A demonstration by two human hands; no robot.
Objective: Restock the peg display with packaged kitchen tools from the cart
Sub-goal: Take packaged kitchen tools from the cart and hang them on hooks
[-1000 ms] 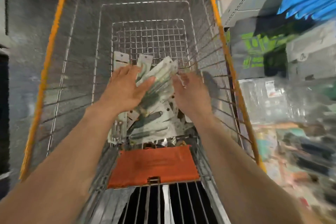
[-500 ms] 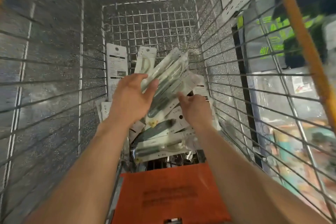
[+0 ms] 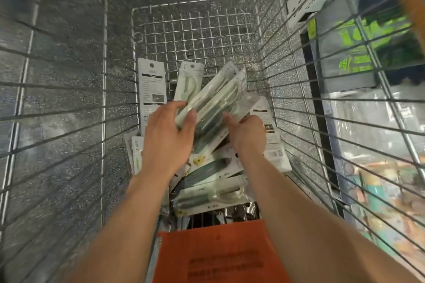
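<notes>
Both my arms reach down into a wire shopping cart [image 3: 69,103]. My left hand [image 3: 166,135] grips a fanned stack of packaged kitchen tools [image 3: 213,96], white cards with dark green handles under clear blisters, lifted and pointing to the far right. My right hand [image 3: 249,134] is just right of the stack, fingers curled around the low end of those packs. More packages [image 3: 211,190] lie loose on the cart floor beneath. One card [image 3: 151,89] leans upright against the left wall.
An orange child-seat flap [image 3: 218,253] lies at the cart's near end. Through the right wire wall I see store shelves [image 3: 368,57] with green-printed and colourful goods, blurred. Speckled grey floor shows through the left and far walls.
The view has dropped deeper into the cart. My left hand has kept its hold on the stack, and my right hand has slid along to the stack's lower end.
</notes>
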